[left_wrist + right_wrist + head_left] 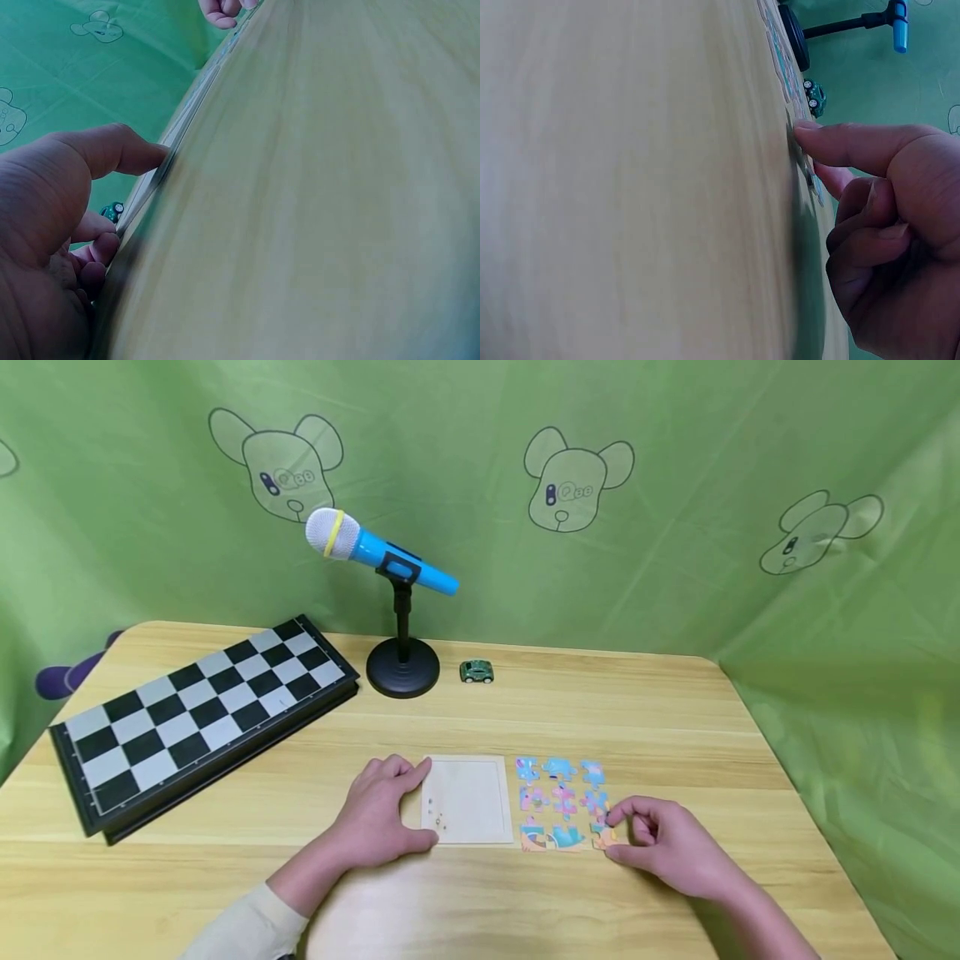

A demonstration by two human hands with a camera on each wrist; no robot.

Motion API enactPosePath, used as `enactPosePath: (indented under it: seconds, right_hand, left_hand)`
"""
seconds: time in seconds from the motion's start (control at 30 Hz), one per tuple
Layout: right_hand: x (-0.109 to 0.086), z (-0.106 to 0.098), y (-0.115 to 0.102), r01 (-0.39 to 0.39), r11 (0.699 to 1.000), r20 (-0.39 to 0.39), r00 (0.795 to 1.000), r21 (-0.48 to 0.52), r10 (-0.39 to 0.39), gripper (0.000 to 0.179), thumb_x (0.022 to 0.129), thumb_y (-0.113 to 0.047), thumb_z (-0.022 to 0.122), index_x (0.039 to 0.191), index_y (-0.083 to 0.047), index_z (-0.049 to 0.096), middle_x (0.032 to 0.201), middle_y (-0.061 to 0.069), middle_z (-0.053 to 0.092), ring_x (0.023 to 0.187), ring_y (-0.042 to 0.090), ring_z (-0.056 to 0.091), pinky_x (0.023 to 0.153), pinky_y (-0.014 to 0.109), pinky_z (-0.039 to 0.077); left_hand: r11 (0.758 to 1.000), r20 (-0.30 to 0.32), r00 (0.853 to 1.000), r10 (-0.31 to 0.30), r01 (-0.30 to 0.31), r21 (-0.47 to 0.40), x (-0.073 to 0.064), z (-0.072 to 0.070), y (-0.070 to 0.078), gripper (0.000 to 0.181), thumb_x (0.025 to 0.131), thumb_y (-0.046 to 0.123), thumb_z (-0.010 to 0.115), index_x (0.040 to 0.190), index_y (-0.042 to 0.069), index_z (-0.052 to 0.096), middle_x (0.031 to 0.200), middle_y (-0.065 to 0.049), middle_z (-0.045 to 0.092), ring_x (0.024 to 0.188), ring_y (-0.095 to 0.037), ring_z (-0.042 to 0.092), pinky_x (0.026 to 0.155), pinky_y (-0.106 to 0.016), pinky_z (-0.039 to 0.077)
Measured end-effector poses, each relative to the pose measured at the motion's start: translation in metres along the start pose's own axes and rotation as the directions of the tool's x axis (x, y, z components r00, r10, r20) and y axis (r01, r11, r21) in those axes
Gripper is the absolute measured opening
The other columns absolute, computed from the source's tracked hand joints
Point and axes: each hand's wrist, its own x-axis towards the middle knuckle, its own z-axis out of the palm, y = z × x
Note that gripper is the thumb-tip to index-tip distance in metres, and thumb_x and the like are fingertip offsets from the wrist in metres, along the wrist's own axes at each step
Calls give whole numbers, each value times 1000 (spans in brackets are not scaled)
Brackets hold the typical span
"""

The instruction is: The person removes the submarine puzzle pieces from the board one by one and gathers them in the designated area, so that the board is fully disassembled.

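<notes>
A pale, shallow puzzle board (468,802) lies flat on the table, with a few small marks at its lower left. My left hand (386,814) holds it by the left side, thumb at the near corner and index finger at the far one. Right of the board, several jigsaw pieces (562,797) in blue, pink and orange lie in loose rows. My right hand (675,843) pinches an orange and blue jigsaw piece (600,837) at the near right of these rows, between thumb and index finger. In the right wrist view the other fingers (862,247) are curled in.
At the left lies a folded chessboard (202,710). Behind the puzzle stand a blue microphone (405,567) on a black stand (402,668) and a small green toy car (477,672). A green curtain (465,460) hangs past the wooden table's (637,702) back edge.
</notes>
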Motion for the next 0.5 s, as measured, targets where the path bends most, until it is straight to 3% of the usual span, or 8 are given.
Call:
enactPosePath:
  seconds: [0.5]
  right_hand:
    - [4, -1, 0, -6, 1000, 21, 1000, 22, 6, 32, 79, -20, 86, 103, -11, 68, 62, -8, 34, 55, 5, 32, 74, 28, 41]
  left_hand:
    - [1000, 7, 1000, 6, -6, -9, 0, -2, -1, 93, 66, 33, 88, 146, 4, 50, 109, 5, 50, 98, -19, 42, 90, -40, 33]
